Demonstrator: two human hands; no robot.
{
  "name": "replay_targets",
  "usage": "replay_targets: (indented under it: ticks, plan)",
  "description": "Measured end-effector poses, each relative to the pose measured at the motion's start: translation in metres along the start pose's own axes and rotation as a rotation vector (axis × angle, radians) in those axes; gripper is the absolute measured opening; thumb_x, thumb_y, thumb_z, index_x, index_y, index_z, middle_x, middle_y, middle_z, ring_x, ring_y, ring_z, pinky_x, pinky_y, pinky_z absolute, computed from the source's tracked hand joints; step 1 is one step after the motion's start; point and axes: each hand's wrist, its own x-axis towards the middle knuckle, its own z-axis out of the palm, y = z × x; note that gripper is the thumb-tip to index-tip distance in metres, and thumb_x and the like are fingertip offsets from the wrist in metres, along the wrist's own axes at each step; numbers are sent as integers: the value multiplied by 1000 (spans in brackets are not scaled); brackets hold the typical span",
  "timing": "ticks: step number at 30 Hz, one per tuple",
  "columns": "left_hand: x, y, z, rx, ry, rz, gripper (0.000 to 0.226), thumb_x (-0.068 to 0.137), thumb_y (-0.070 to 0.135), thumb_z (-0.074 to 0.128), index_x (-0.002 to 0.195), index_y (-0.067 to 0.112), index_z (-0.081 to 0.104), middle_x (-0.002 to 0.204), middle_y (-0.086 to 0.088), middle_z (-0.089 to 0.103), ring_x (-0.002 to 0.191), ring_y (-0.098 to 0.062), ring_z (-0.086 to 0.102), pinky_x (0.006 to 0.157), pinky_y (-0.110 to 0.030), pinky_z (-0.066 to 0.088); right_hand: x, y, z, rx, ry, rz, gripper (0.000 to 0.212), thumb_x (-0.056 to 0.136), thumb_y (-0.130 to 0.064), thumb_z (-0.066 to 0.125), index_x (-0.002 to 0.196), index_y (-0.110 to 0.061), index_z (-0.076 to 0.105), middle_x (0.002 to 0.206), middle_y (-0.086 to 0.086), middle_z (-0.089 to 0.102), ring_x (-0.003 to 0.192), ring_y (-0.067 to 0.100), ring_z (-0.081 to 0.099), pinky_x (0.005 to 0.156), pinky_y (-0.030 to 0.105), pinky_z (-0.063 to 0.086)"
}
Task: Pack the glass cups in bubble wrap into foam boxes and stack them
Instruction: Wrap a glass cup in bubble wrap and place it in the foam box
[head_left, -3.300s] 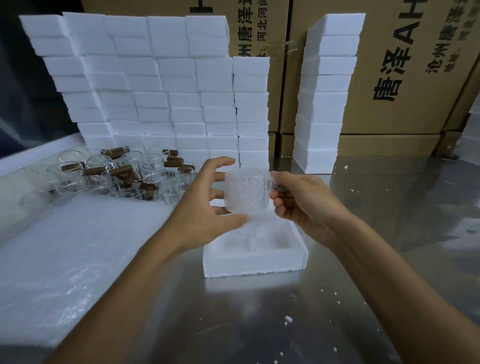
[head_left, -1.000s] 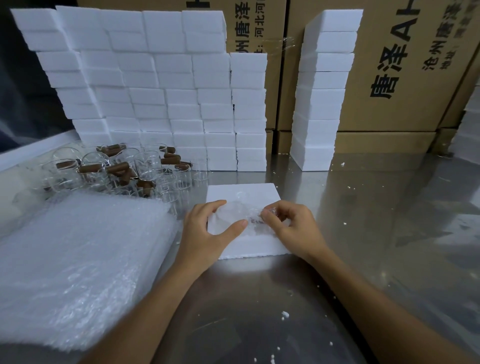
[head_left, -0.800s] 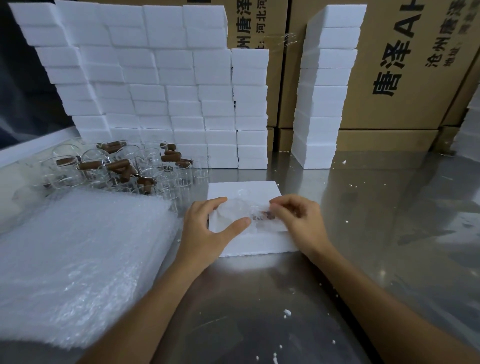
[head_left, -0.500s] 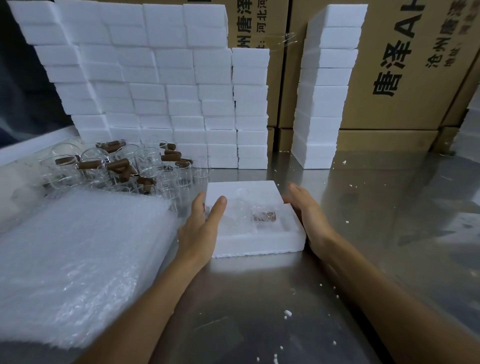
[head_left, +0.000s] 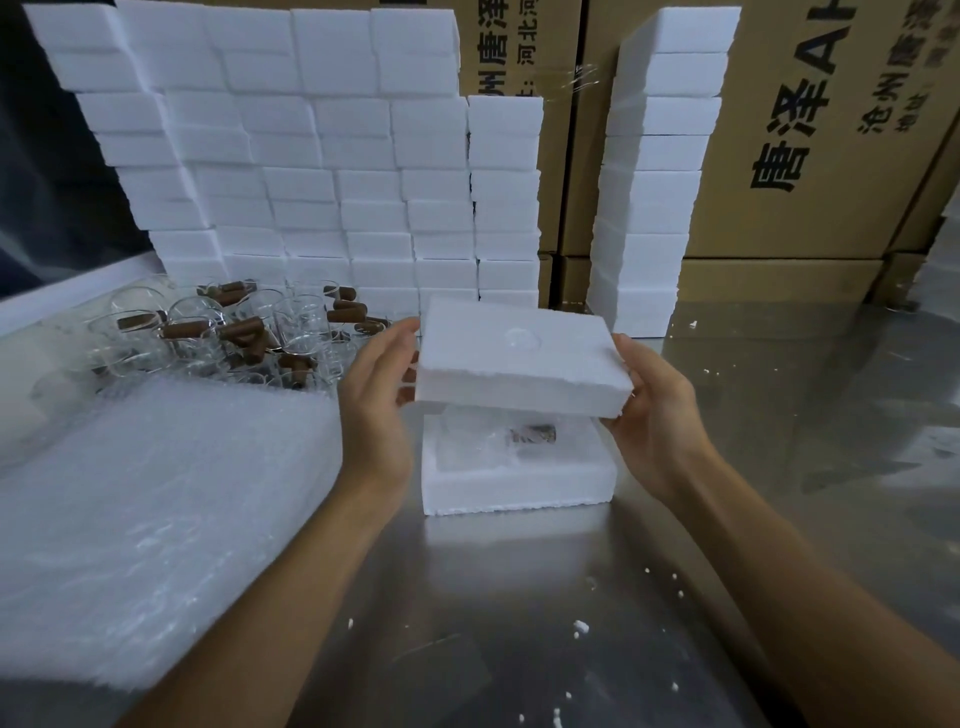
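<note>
Steel counter (head_left: 753, 493). Foam box wall (head_left: 311, 171) at back, bubble wrap stack (head_left: 156, 519) on L. Bare glass cups (head_left: 234, 338) behind wrap. Foam lid (head_left: 519, 358) held just above foam base (head_left: 514, 483); L hand (head_left: 376, 395) + R hand (head_left: 657, 415) grip its ends. Wrapped cup (head_left: 498, 436) lies in base.

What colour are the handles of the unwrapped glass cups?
Brown, on the glass cups left of the hands, in the head view.
</note>
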Motion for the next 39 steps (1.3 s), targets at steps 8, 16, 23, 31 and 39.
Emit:
replay_targets:
  ticks: [8,16,23,31,39]
  plan:
    - [-8,-9,-4,80,42,-53,15,73,25,62,80,13,61,74,-7,50,73,-19,43,63,-31,34,-3,8,-4,-53,-19,-36,32,76,-19,74,104,-3,66,96,13,66,89,28,62,83,42,50]
    - [-14,-30,-12,290,-29,29,18,71,19,64,88,18,58,73,-1,44,60,-8,39,56,-13,36,3,26,-16,-183,25,-79,17,81,-11,74,96,-17,69,86,8,74,74,20,68,66,32,55]
    - [-18,-41,-17,490,-153,4,47,78,45,61,123,32,58,127,7,50,113,-10,51,89,-11,40,4,37,-18,-281,54,-69,22,84,-33,70,103,-24,70,94,-1,73,71,8,67,56,24,51]
    - [-16,-49,-24,420,-177,-65,43,88,44,64,129,35,56,129,31,52,120,11,47,92,-7,35,4,43,-19,-441,-91,-184,49,89,-60,50,131,-37,61,118,-34,63,111,-14,57,90,10,41]
    - [-19,-50,-21,593,-109,-2,48,84,50,51,128,33,55,117,33,50,111,4,46,83,4,28,-3,38,-23,-774,-297,-158,113,55,-76,77,150,-48,23,110,-58,42,104,-31,43,75,-5,39]
